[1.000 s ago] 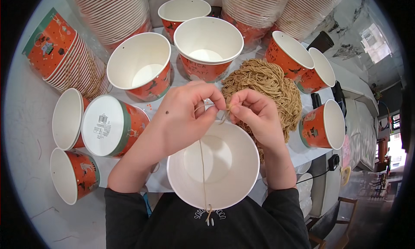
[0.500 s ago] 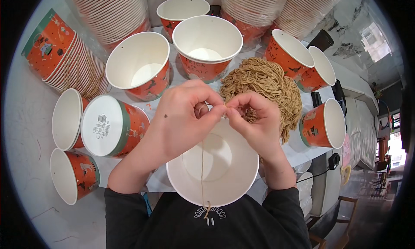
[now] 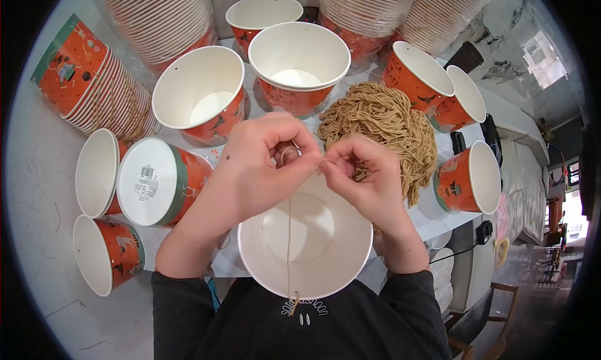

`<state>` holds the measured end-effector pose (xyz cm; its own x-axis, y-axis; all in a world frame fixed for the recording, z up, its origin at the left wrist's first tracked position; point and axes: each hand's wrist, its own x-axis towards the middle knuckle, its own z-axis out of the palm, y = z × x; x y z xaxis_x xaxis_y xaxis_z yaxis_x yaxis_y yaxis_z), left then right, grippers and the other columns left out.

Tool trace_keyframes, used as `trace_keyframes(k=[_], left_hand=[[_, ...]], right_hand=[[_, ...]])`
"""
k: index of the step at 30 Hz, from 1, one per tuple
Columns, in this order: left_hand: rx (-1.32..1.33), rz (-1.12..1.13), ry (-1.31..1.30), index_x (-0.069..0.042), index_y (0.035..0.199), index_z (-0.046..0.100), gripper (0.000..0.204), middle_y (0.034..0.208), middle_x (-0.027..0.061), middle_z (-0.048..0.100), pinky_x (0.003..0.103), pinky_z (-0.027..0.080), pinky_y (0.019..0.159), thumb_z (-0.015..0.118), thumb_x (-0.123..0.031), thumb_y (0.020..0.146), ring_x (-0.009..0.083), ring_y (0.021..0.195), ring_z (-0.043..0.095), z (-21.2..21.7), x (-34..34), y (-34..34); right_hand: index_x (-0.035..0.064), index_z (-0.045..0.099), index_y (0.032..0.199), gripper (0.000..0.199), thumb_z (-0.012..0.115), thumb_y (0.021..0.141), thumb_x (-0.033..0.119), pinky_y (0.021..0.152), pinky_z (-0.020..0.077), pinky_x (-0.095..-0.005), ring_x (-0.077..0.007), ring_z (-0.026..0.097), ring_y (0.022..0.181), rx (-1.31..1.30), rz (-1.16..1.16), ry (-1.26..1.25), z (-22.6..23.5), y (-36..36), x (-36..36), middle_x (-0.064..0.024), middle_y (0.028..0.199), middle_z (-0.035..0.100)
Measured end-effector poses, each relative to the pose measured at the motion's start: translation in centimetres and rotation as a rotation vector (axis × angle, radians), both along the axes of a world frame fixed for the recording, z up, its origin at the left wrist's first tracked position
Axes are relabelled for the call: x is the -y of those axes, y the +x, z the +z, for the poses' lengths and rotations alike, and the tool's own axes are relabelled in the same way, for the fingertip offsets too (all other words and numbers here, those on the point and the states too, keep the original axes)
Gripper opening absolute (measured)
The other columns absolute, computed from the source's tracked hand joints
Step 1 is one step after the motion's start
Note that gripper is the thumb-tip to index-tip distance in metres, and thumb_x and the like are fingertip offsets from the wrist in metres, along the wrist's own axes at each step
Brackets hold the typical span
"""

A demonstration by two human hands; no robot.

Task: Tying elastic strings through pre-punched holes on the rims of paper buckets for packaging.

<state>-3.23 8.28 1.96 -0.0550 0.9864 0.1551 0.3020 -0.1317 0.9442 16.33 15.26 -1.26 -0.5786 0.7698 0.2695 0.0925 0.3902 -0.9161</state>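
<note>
Left hand (image 3: 260,166) and right hand (image 3: 363,178) pinch one twine strand (image 3: 288,235) over one white bucket (image 3: 305,244)

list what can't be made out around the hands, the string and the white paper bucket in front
Head view only:
- Far rim of the white paper bucket: covered by the left hand and right hand.
- Upper end of the thin tan string: hidden between the fingertips, so any knot or hole cannot be told.
- Part of the heap of tan string: behind the right hand.
- Stacks of orange paper buckets: cut off by the top edge.
</note>
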Motion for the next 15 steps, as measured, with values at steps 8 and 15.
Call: trace_keyframes(k=[8, 15], left_hand=[[-0.034, 0.014, -0.07, -0.001, 0.08, 0.065, 0.009, 0.086, 0.0007, 0.066, 0.021, 0.043, 0.067, 0.073, 0.003, 0.082, 0.004, 0.075, 0.054, 0.5, 0.0, -0.8], [0.204, 0.012, -0.185, 0.0, 0.094, 0.063, 0.014, 0.097, 0.0047, 0.069, 0.02, 0.049, 0.07, 0.073, 0.002, 0.085, 0.0036, 0.077, 0.06, 1.3, 0.3, -0.7]], right_hand=[[0.001, 0.065, 0.08, 0.011, 0.075, 0.081, 0.004, 0.059, 0.0414, -0.0246, -0.0082, 0.051, 0.065, 0.026, 0.042, 0.012, 0.1, 0.6, -0.3, -0.0003, 0.071, 0.055], [0.0018, 0.07, 0.087, 0.011, 0.078, 0.08, 0.004, 0.063, 0.0425, -0.0248, -0.0087, 0.052, 0.069, 0.036, 0.073, 0.034, 0.4, 0.6, -0.4, -0.0012, 0.074, 0.056]])
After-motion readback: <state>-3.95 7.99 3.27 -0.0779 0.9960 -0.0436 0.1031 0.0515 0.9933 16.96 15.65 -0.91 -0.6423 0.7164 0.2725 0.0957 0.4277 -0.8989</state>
